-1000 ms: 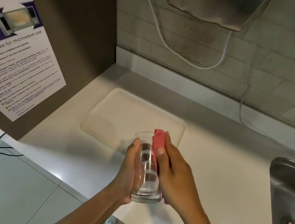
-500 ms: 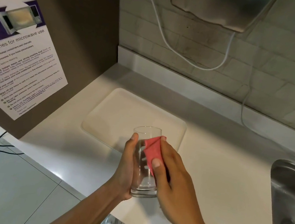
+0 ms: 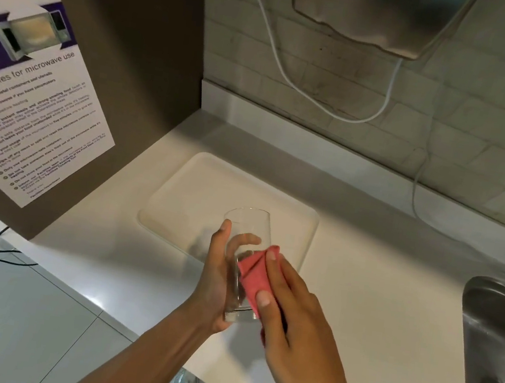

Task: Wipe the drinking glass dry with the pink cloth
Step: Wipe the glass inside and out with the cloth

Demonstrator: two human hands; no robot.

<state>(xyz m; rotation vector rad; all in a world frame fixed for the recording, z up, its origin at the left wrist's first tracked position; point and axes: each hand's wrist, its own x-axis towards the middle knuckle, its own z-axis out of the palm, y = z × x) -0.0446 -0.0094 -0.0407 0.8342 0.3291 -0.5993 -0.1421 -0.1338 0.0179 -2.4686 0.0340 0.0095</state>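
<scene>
A clear drinking glass (image 3: 250, 223) is held above the white counter, mouth pointing away from me and tilted a little. My left hand (image 3: 216, 280) wraps its left side and base, fingers showing through the glass. My right hand (image 3: 289, 310) presses a folded pink cloth (image 3: 254, 276) against the glass's right outer wall, about halfway down. Part of the cloth is hidden under my right fingers and palm.
A cream tray (image 3: 199, 190) lies on the counter (image 3: 374, 306) just beyond the glass. A steel sink (image 3: 496, 339) sits at the right edge. A brown panel with a microwave notice (image 3: 30, 101) stands left. A white cable (image 3: 292, 83) hangs on the tiled wall.
My right hand has slid the pink cloth down the glass's side, from the rim to mid-height. The glass stays in my left hand, roughly where it was.
</scene>
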